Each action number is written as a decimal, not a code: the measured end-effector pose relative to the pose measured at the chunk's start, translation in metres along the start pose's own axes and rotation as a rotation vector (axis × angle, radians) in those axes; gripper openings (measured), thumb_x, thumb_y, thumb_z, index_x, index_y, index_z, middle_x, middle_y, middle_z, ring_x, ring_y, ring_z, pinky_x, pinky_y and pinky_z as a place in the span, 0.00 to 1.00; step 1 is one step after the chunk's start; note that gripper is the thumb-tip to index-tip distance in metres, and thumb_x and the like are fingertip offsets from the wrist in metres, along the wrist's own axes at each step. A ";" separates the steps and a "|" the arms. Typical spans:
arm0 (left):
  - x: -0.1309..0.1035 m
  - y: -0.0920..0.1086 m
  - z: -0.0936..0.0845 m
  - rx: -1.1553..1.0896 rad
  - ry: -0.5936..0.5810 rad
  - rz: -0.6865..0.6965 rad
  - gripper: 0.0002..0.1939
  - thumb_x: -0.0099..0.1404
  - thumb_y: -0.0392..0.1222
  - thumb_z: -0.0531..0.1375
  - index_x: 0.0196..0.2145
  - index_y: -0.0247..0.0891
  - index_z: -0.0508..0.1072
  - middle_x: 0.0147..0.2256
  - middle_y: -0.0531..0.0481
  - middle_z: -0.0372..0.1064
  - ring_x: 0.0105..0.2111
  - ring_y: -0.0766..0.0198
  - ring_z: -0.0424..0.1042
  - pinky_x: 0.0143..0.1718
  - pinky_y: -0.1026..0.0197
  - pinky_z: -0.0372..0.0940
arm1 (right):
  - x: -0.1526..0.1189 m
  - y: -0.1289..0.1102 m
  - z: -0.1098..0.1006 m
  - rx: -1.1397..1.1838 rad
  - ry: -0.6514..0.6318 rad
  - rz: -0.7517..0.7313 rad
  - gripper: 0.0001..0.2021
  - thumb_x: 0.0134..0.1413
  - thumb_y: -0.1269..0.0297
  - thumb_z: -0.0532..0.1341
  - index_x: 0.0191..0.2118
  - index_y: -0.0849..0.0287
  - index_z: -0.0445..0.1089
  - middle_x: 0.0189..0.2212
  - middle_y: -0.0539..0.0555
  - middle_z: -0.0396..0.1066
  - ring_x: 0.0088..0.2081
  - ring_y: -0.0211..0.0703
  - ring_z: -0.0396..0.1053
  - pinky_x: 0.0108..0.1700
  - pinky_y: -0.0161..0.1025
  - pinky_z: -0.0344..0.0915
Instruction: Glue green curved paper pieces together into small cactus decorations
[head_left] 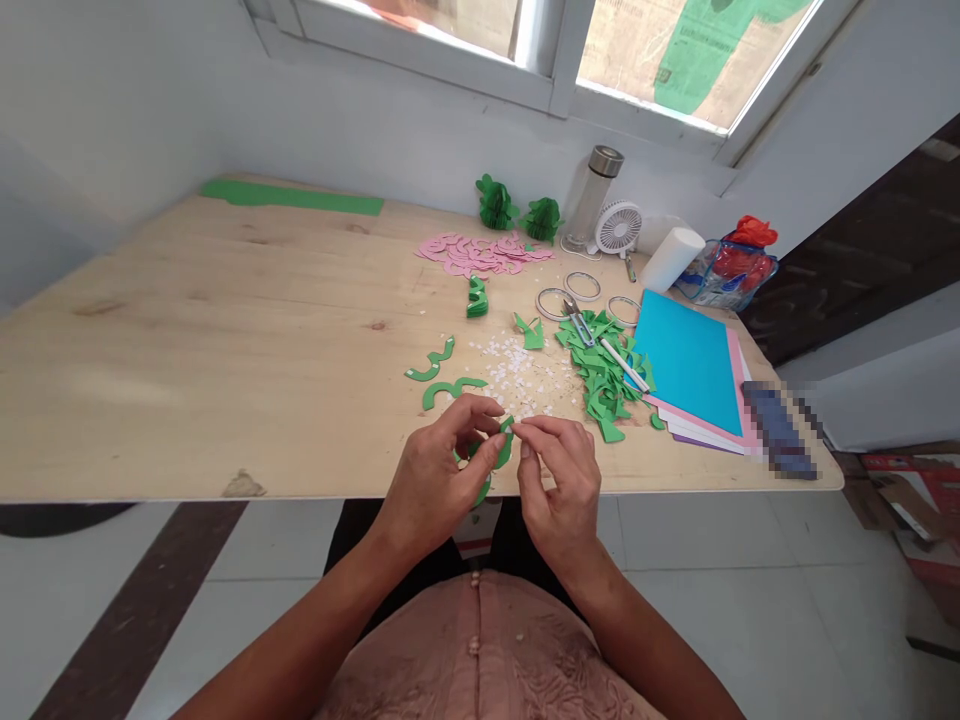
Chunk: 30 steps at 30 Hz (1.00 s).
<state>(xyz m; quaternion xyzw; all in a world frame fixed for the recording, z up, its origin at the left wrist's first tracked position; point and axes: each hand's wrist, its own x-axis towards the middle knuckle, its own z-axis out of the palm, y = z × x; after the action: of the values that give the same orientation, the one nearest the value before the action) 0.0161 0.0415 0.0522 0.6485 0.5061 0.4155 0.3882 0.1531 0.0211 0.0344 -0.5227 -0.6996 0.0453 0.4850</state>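
My left hand (446, 455) is closed around a wavy green paper cutout (504, 450), holding it just above the table's front edge. At the cutout's upper tip is a small white patch. Thumb and forefinger of my right hand (559, 465) are pinched together at that patch; what sits between them is too small to make out. Two similar cutouts lie beyond my left hand: a wavy green strip (427, 372) with white patches and a curved green strip (450, 390). Many tiny white paper bits (517, 372) are scattered in front of my hands.
Green scraps (604, 400) are heaped at right, with snips (579, 325) and a white pen (624, 364) on top. Behind lie pink cutouts (480, 252), a green stack (477, 298) and silver rings (582, 286). Blue sheets (690, 360) and a phone (780, 430) are farther right.
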 end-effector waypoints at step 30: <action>-0.001 -0.001 0.001 -0.017 0.006 -0.010 0.08 0.61 0.42 0.58 0.40 0.42 0.67 0.33 0.53 0.72 0.29 0.63 0.75 0.30 0.62 0.67 | -0.003 -0.002 0.003 0.202 0.032 0.194 0.12 0.57 0.74 0.55 0.39 0.54 0.75 0.34 0.55 0.74 0.38 0.45 0.71 0.40 0.44 0.68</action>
<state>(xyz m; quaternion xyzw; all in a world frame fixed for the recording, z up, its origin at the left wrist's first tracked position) 0.0160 0.0404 0.0509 0.6415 0.5070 0.4199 0.3939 0.1492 0.0187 0.0318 -0.5372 -0.6297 0.1537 0.5396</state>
